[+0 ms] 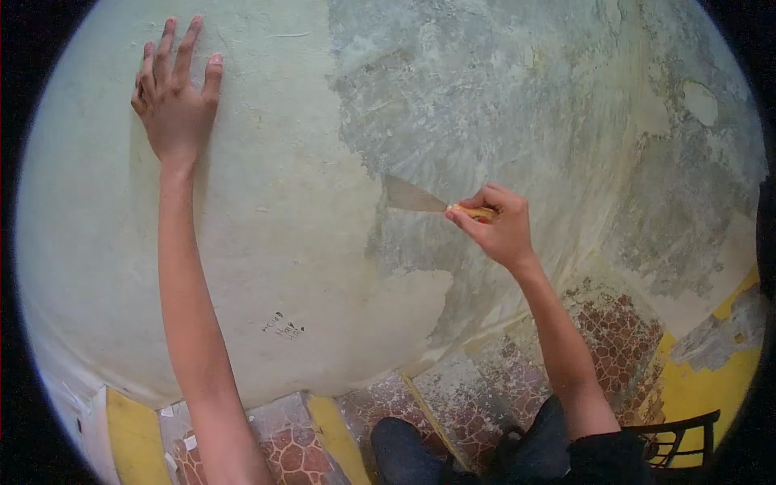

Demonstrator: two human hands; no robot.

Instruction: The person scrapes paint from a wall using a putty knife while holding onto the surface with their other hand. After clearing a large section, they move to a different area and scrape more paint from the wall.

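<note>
My left hand (174,101) lies flat against the pale painted wall (267,210) at the upper left, its fingers spread. In my right hand (501,220) is a scraper (414,196) with a flat metal blade and a yellowish handle, gripped between thumb and fingers. The blade points left, and its wide edge meets the ragged border between the pale paint and the bare grey patch (477,97). Small handwriting (283,325) marks the paint lower down.
Below the wall runs a floor of brown stone-patterned tiles (622,347), strewn with pale flakes, with yellow strips (335,436) between. My knee (400,449) shows at the bottom. A black metal frame (679,436) stands at the lower right, near a yellow wall section (703,396).
</note>
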